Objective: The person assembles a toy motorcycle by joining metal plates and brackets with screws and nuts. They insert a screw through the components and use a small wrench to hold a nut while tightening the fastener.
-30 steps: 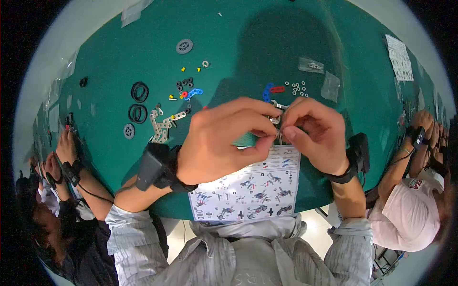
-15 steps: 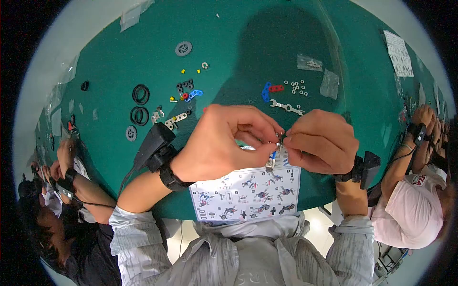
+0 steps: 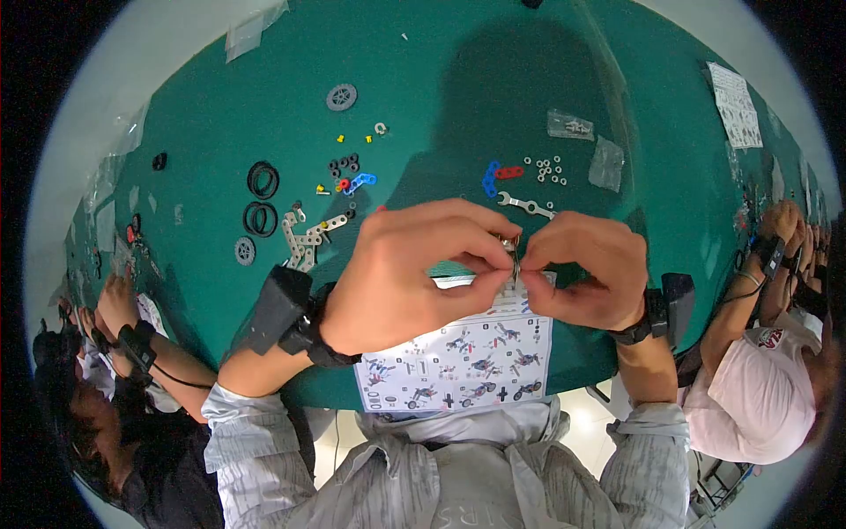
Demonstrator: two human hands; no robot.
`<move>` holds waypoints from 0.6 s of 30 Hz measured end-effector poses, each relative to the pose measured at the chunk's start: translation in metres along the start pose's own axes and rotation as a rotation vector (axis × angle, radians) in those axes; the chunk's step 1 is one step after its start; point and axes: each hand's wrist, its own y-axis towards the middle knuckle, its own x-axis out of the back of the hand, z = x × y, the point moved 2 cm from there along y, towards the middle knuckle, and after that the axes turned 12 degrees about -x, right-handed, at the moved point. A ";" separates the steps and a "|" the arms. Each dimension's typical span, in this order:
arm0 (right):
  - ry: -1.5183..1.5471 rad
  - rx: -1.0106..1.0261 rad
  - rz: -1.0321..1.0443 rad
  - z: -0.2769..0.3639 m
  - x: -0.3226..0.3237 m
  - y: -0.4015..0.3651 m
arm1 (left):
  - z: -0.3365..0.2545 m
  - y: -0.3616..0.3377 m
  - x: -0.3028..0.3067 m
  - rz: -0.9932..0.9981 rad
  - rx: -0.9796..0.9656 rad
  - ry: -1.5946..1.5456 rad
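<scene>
My left hand [image 3: 421, 263] pinches a small metal assembly [image 3: 515, 254] between thumb and forefinger, above the upper edge of the printed instruction sheet [image 3: 458, 368]. From the other side, my right hand [image 3: 589, 269] has its thumb and forefinger closed on the same assembly. Fingers cover most of it, so its full shape is hidden. Just beyond my right hand lies a small spanner [image 3: 527, 205]. Blue [image 3: 490, 179] and red [image 3: 509, 173] perforated pieces rest near it, with several small nuts [image 3: 551, 169] to their right.
Left of my hands are metal perforated strips [image 3: 304, 240], black tyres [image 3: 262, 180], a grey wheel [image 3: 342, 97] and a blue bracket [image 3: 359, 182]. Plastic bags [image 3: 571, 124] lie at the upper right. Co-workers' hands [image 3: 119, 302] are at both sides of the green table [image 3: 397, 53].
The held assembly has turned between my fingers; its blue part, visible below them before, no longer shows. My right thumb and forefinger have shifted their grip. My left forearm has moved slightly, uncovering more metal strips.
</scene>
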 end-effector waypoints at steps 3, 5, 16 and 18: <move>0.139 -0.154 0.051 -0.006 -0.001 -0.001 | -0.002 -0.001 0.000 0.001 -0.109 0.120; 0.411 -0.366 0.101 -0.011 -0.005 -0.004 | -0.003 0.000 0.000 0.004 -0.153 0.151; 0.083 -0.129 -0.042 -0.004 -0.001 0.003 | 0.006 0.001 0.003 -0.078 0.067 -0.046; 0.021 -0.070 -0.041 -0.001 -0.003 0.002 | 0.005 0.001 0.002 -0.068 0.082 -0.079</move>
